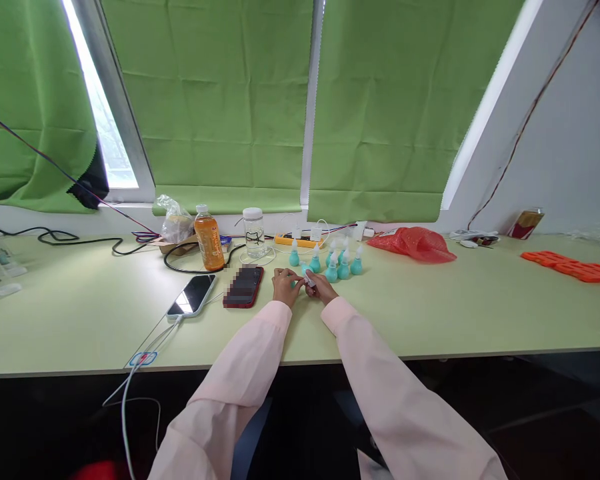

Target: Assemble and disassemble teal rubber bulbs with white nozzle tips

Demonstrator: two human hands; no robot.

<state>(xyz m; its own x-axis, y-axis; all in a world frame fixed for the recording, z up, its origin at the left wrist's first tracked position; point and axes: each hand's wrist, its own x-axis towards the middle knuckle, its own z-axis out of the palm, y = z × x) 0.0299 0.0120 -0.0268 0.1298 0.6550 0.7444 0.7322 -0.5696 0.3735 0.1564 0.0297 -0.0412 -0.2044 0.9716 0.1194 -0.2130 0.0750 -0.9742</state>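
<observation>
My left hand [283,287] is closed, its fingers curled, with a bit of teal showing between them that looks like a squeeze bulb. Beside it, my right hand [323,288] pinches a small white piece [309,279], whose exact kind I cannot tell. The fingertips of both hands nearly meet at this piece. Just beyond them stand several teal squeeze bulbs with pointed white tips, among them one at the right [357,262], one at the front [331,269] and one at the left [294,256]. Most stand upright, tips up.
Left of my hands lie a red-edged phone [250,288] and a charging white phone [192,297]. An orange drink bottle [209,239], a clear jar [254,235] and a yellow power strip [295,241] stand behind. Red plastic bag [413,245] and orange trays [573,267] lie rightward.
</observation>
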